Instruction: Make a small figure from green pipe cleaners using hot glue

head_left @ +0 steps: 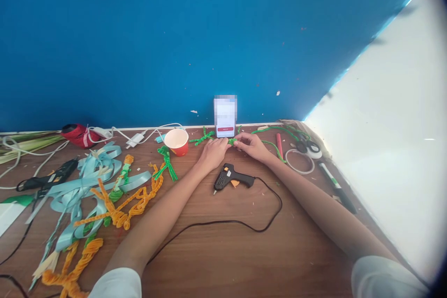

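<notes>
Both hands meet at the back of the table, just in front of a propped-up phone (225, 116) with a lit screen. A short piece of fuzzy green pipe cleaner (231, 141) is pinched between the fingertips of my left hand (214, 152) and my right hand (252, 145). Fingers partly cover it, so its full shape is hidden. A black hot glue gun (232, 177) lies on its side nearer to me, below the hands. Another bundle of green pipe cleaners (202, 137) lies left of the phone, beyond my left hand.
A red paper cup (180, 150) stands left of my hands. Light blue ribbon (75, 186) and orange twisted pipe cleaners (120, 219) are heaped at left, near a second glue gun (52, 177). A red stick (279, 144), tape roll (299, 162) and marker (330, 174) lie at right.
</notes>
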The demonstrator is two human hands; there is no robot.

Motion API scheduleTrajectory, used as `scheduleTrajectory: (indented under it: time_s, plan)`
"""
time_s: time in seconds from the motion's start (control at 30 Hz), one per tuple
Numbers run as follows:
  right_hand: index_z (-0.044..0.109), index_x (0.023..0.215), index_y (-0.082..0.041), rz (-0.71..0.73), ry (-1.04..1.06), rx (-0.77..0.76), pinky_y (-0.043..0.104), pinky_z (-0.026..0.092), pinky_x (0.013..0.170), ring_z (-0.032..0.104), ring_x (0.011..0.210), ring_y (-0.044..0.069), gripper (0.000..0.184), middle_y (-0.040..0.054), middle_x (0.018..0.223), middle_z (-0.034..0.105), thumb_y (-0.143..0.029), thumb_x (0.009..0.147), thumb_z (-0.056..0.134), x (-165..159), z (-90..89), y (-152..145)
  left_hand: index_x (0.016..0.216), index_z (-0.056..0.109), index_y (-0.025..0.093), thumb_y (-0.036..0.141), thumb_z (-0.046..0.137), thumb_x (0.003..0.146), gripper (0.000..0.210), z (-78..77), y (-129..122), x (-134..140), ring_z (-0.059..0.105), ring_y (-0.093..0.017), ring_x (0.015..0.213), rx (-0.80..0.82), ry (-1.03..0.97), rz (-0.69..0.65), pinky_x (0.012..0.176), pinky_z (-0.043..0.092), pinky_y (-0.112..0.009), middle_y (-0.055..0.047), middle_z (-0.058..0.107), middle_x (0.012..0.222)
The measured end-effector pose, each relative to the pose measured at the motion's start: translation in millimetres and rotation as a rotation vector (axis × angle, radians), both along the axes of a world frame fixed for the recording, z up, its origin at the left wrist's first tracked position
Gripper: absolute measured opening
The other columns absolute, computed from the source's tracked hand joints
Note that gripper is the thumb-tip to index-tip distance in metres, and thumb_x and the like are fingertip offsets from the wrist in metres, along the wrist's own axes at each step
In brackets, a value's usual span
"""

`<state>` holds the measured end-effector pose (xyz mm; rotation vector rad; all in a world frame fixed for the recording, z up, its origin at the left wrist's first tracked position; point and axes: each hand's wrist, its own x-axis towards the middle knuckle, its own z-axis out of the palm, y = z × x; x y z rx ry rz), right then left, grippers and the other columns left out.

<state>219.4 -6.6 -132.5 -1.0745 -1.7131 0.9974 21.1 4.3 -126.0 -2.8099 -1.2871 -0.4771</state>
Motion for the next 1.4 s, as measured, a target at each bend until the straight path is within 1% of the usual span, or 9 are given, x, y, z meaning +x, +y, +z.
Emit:
scheduleTrajectory:
  time_s: [0.1,0.2,0.47,0.7,0.97,1.1,1.4]
  plan:
    - [0.065,0.094,-0.018,-0.028,-0.044,0.024,0.027,0.044,0.058,0.056,0.063,0.015,0.033,0.0016,0.071,0.063,-0.05,0.085,0.062,0.3,0.1,-0.3,0.096,0.055,0.017,0.033,0.033,0.101,0.028,0.1,-0.3,0.8,0.062,-0.021,0.092,0.004,-0.005,0.01,0.077,0.038,-0.032,-0.007,0.068,0.095]
    - [0.066,0.091,-0.018,-0.053,-0.079,0.057,0.028,0.045,0.061,0.057,0.064,0.016,0.032,0.002,0.071,0.064,-0.049,0.087,0.059,0.8,1.1,-0.6,0.097,0.055,0.016,0.034,0.032,0.102,0.03,0.2,-0.9,1.4,0.06,-0.022,0.095,0.016,-0.004,-0.004,0.078,0.037,-0.033,-0.008,0.067,0.097]
    - [0.066,0.085,-0.018,-0.023,-0.166,0.119,0.029,0.044,0.064,0.058,0.066,0.017,0.031,0.0027,0.071,0.065,-0.048,0.089,0.057,0.8,5.3,-4.1,0.1,0.057,0.018,0.02,0.034,0.1,0.023,-1.2,-1.0,0.8,0.056,-0.022,0.099,0.018,0.009,-0.012,0.083,0.034,-0.036,-0.008,0.065,0.1]
    - [0.065,0.079,-0.018,0.0,-0.177,0.115,0.028,0.042,0.062,0.055,0.063,0.015,0.027,0.0016,0.068,0.062,-0.043,0.088,0.06,2.0,6.5,-5.2,0.094,0.058,0.018,0.019,0.037,0.099,0.021,-0.3,1.0,-0.5,0.057,-0.021,0.096,-0.017,-0.01,-0.043,0.078,0.036,-0.034,-0.006,0.066,0.095]
    - [0.064,0.077,-0.018,0.043,-0.151,0.086,0.028,0.043,0.062,0.057,0.063,0.016,0.031,0.0016,0.066,0.063,-0.048,0.085,0.063,1.7,7.7,-6.6,0.091,0.056,0.017,0.017,0.037,0.098,0.02,2.2,-0.5,-2.3,0.058,-0.021,0.093,-0.051,-0.054,-0.056,0.077,0.038,-0.033,-0.007,0.066,0.094]
    - [0.065,0.078,-0.018,0.025,-0.152,0.094,0.028,0.043,0.061,0.057,0.062,0.016,0.03,0.0016,0.066,0.063,-0.048,0.085,0.063,1.9,6.9,-7.7,0.091,0.057,0.017,0.019,0.037,0.098,0.021,1.8,0.0,-2.5,0.058,-0.021,0.092,-0.058,-0.032,-0.091,0.078,0.039,-0.033,-0.007,0.066,0.092]
    - [0.063,0.078,-0.019,0.073,-0.102,0.013,0.029,0.045,0.062,0.057,0.063,0.016,0.032,0.002,0.068,0.063,-0.05,0.083,0.064,4.0,5.0,-4.8,0.093,0.058,0.017,0.02,0.036,0.099,0.023,0.1,0.0,-1.3,0.057,-0.021,0.093,-0.032,0.007,-0.099,0.079,0.039,-0.034,-0.008,0.065,0.093]
